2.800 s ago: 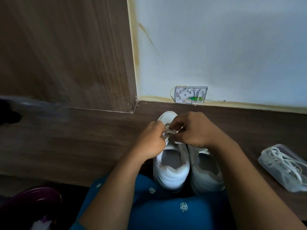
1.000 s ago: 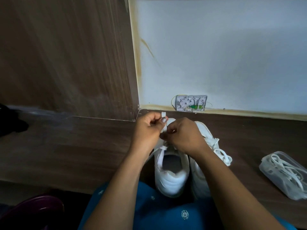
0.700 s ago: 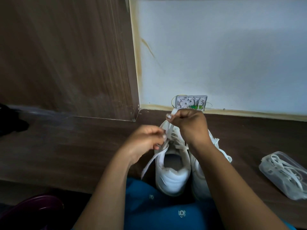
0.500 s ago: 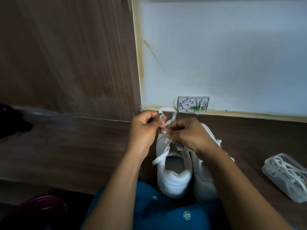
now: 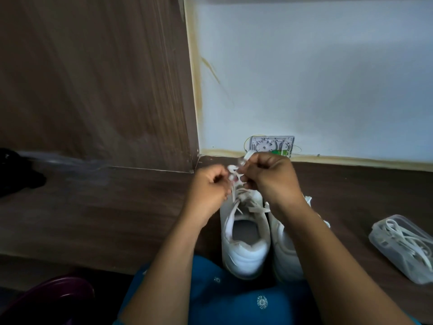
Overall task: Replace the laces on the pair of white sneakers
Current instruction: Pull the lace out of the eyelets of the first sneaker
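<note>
Vs half a sec ago the hands sit tighter together over the front of the left sneaker (image 5: 243, 242): left hand (image 5: 208, 187) & right hand (image 5: 269, 178) both pinch the white lace (image 5: 235, 175), a short end poking up out of the right fist, so prob. still mid-lacing on this shoe w/ the other sneaker (image 5: 287, 254) yet to do. Both shoes stand side by side on the dark wood desk (image 5: 117, 207), a clear plastic box (image 5: 403, 250) of laces well off to the right, white wall (image 5: 316, 78) & wood panel (image 5: 93, 78) behind.
</note>
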